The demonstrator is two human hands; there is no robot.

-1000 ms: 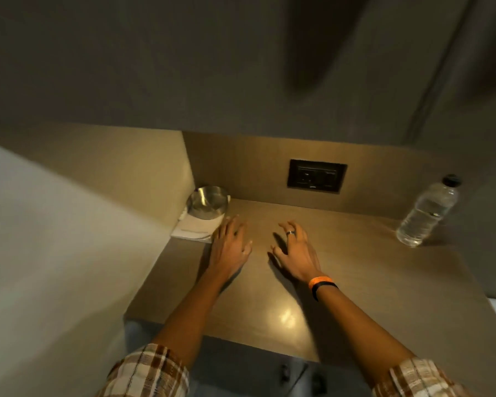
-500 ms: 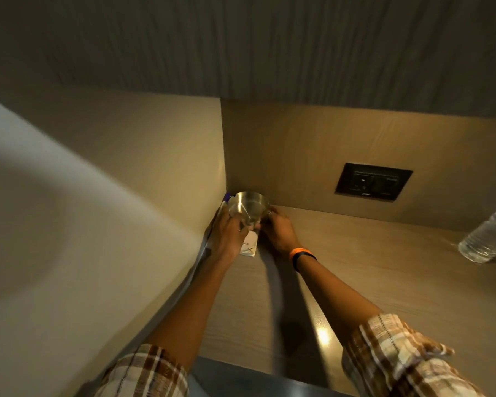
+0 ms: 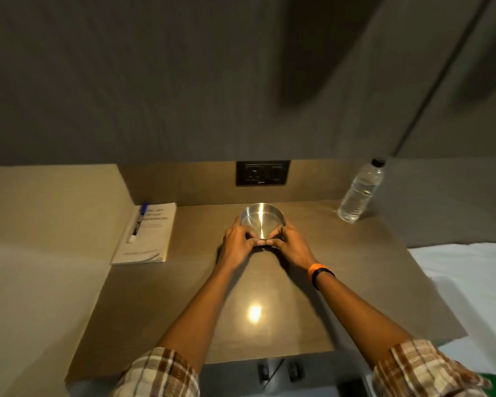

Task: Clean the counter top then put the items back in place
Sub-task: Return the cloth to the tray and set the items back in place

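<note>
We look down on a brown desk [image 3: 355, 282] set into a corner, with a tan wall panel behind it and a dark grey wall above. A black socket [image 3: 262, 172] sits in the panel, and we place the rest from it. Directly below the socket, near the back of the desk, stands a steel bowl [image 3: 262, 222], its rim up. Our left hand [image 3: 236, 246] wraps the bowl's left side and our right hand [image 3: 291, 245] wraps its right side, the thumbs meeting at the near rim, so both hands are closed around the bowl. We cannot tell whether the bowl touches the desk or is just above it. An orange and black band [image 3: 318, 273] circles the right wrist. Left of the socket, against the side wall, a book [image 3: 149, 239] lies flat with a pen [image 3: 138, 222] resting on its left edge. Right of the socket a clear bottle [image 3: 360, 193] stands upright at the desk's back corner. Farther right and lower, a white bed [image 3: 470, 282] borders the desk.
</note>
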